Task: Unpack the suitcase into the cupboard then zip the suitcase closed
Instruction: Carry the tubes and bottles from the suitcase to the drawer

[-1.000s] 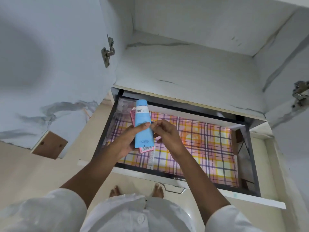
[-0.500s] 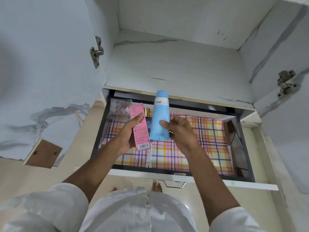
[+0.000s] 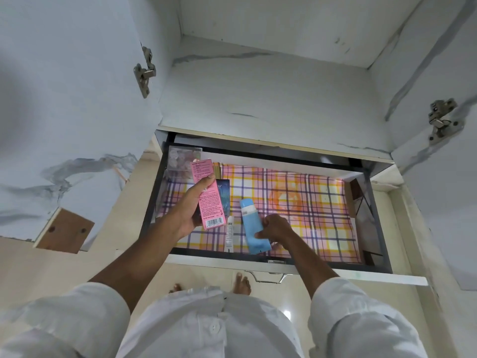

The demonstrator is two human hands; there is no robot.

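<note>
The cupboard's pull-out drawer (image 3: 284, 263) stands open below a bare shelf, lined with checked paper. My left hand (image 3: 189, 206) holds a pink carton (image 3: 209, 200) above the drawer's left part. My right hand (image 3: 275, 227) grips a light-blue tube (image 3: 251, 228) and has it low on the lining near the front edge. A thin white tube (image 3: 229, 235) lies between the two. A dark blue box (image 3: 225, 196) sits behind the carton, and a clear packet (image 3: 180, 161) lies in the far left corner. The suitcase is out of view.
Both cupboard doors are swung open, with hinges at left (image 3: 144, 71) and right (image 3: 442, 120). The marbled shelf (image 3: 271, 94) above the drawer holds nothing. A metal handle (image 3: 268, 276) hangs under the drawer front. My bare feet stand on the tiled floor below.
My right hand has carried the blue tube down from mid-air onto the drawer lining near the front. My left hand keeps the pink carton, now slightly further left.
</note>
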